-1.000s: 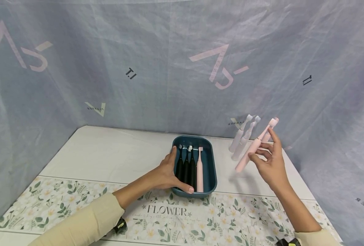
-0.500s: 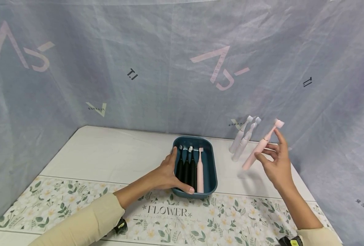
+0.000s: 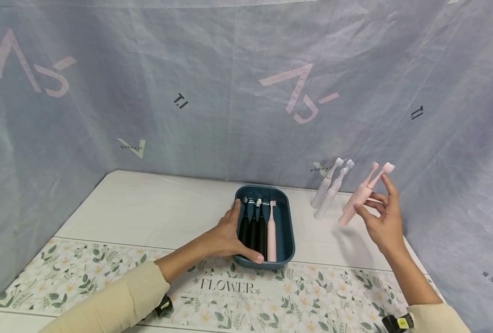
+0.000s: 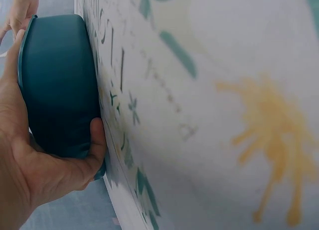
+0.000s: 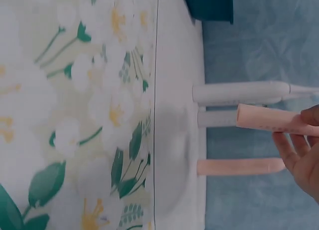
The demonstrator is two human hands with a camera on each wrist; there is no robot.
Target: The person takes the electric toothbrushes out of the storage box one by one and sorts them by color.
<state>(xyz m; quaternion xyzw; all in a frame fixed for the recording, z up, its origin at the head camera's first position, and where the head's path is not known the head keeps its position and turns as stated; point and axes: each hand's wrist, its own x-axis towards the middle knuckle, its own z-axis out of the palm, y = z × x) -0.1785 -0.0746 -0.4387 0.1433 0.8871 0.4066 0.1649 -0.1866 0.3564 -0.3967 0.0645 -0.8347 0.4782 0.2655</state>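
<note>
My right hand (image 3: 385, 224) pinches a pink electric toothbrush (image 3: 348, 214), tilted with its brush head up. In the right wrist view its base (image 5: 254, 117) is clear of the table. Another pink electric toothbrush (image 5: 234, 166) stands upright behind it, partly covered in the head view. My left hand (image 3: 225, 236) grips the left front corner of a dark teal tray (image 3: 289, 231), thumb at the front and fingers along the left side. Inside lie three black electric toothbrushes (image 3: 252, 231) and, to their right, one pink electric toothbrush (image 3: 271, 238), brush heads toward the back.
Several white electric toothbrushes (image 3: 325, 203) stand upright between the tray and my right hand. A white table mat (image 3: 154, 208) with a floral band (image 3: 104, 273) lies beneath everything. Grey-blue printed cloth (image 3: 213, 115) hangs behind and at both sides.
My right hand has moved a little right with the pink toothbrush, away from the white ones, and the standing pink one now shows beside it. The left hand and tray stay put.
</note>
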